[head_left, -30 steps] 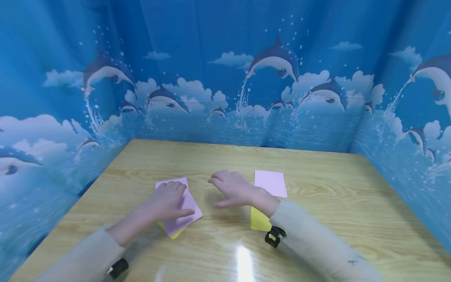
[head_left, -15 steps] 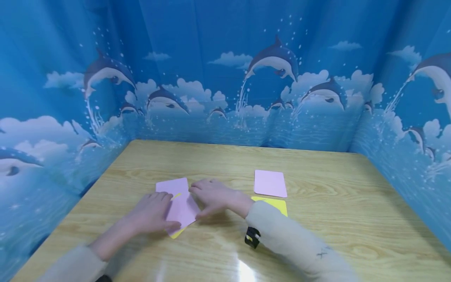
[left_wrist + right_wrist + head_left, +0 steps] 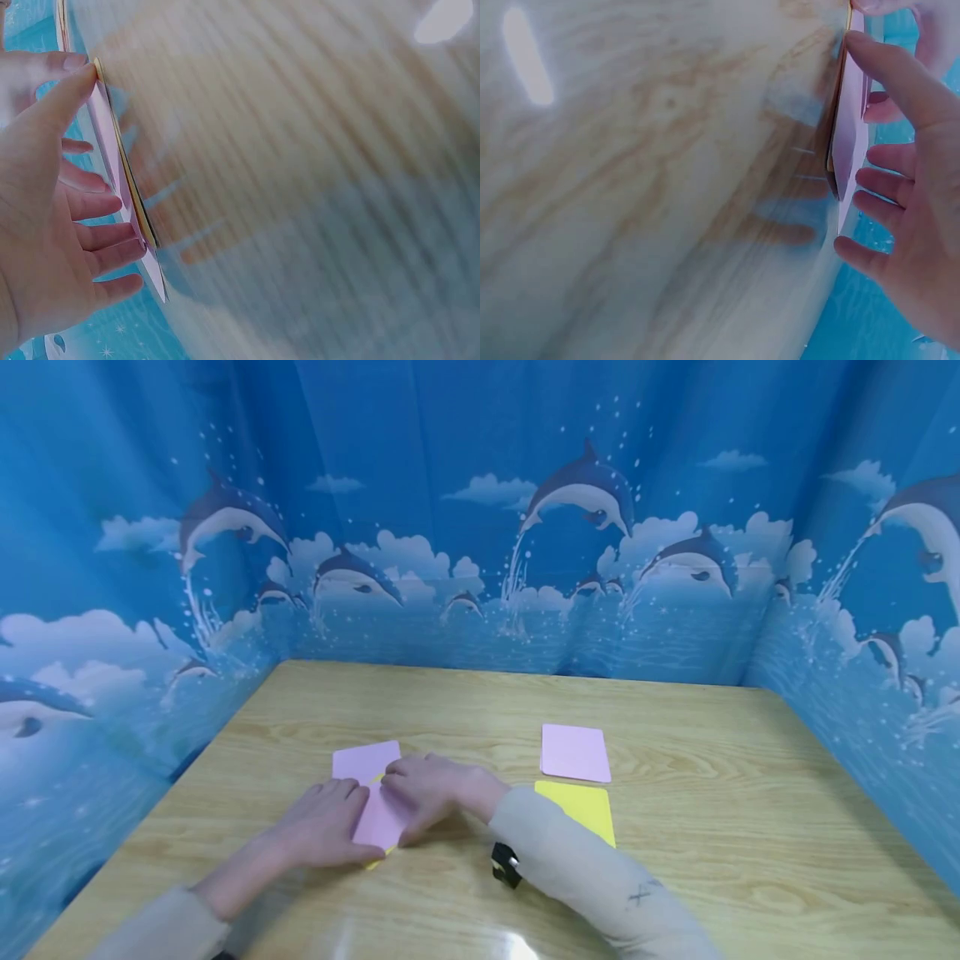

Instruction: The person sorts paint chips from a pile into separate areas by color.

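Note:
A loose pile of pink cards (image 3: 384,820) and yellow cards (image 3: 373,864) lies on the left part of the table, its layers turned at different angles. My left hand (image 3: 324,823) lies along the pile's left side, thumb at the near corner. From the right, my right hand (image 3: 435,792) reaches the opposite side, fingertips on the pink surface and edge. In the left wrist view, the thumb (image 3: 75,86) touches the edge of the stacked cards (image 3: 112,150). The right thumb (image 3: 877,64) sits at the cards' edge in the right wrist view, with slightly bent, spread fingers.
To the right, a pink square card (image 3: 575,752) lies just behind a yellow card (image 3: 583,807), which the right sleeve (image 3: 573,852) partly covers. A blue dolphin-print curtain (image 3: 480,527) encloses the wooden table (image 3: 712,793) at the back and sides.
My right hand has moved left to the pile. My left hand has slid off the top toward the pile's left side. More of the right-hand yellow card shows.

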`<state>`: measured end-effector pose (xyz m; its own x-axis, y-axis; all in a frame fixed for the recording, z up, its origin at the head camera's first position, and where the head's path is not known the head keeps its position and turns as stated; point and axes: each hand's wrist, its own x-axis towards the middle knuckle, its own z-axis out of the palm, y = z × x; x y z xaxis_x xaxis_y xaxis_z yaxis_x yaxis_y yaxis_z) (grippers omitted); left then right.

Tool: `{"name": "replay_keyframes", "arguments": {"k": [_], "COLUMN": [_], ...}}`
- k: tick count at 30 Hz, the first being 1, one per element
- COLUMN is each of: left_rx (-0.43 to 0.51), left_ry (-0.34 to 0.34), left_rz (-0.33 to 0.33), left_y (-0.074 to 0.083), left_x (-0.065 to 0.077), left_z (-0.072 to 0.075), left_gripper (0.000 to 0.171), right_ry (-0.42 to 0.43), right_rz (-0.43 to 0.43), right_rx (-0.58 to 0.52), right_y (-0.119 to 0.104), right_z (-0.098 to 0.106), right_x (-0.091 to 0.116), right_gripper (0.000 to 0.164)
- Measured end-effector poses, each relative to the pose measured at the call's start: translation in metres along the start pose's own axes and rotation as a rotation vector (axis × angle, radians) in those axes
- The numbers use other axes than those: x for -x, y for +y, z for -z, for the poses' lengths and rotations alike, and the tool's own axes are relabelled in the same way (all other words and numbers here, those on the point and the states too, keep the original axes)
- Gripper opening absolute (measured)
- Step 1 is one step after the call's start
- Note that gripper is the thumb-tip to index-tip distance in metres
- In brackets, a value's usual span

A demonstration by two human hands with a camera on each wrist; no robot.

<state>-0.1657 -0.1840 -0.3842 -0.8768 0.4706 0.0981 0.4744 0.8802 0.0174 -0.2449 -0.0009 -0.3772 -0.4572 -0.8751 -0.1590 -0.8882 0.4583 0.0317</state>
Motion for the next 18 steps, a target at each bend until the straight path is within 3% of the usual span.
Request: {"name": "replay_keyframes", "arguments": {"k": [10, 18], "left_rx": [-0.018, -0.013], "left_ry": [0.031, 0.011], "left_rz": [-0.052, -0.06], "left_y": [-0.001, -0.0004], "left_x": [-0.0021, -0.0053], "left_z": [-0.0018, -0.0011], "left_gripper": [0.061, 0.063], "right_ry": [-0.018, -0.009], "right_rz": [-0.02, -0.024], "right_rx": [-0.02, -0.006], "right_y": [0.0002, 0.0016], "right_z": [-0.0017, -0.0027], "right_x": [-0.0004, 0.0007], "right_gripper": [0.083, 0.081]}}
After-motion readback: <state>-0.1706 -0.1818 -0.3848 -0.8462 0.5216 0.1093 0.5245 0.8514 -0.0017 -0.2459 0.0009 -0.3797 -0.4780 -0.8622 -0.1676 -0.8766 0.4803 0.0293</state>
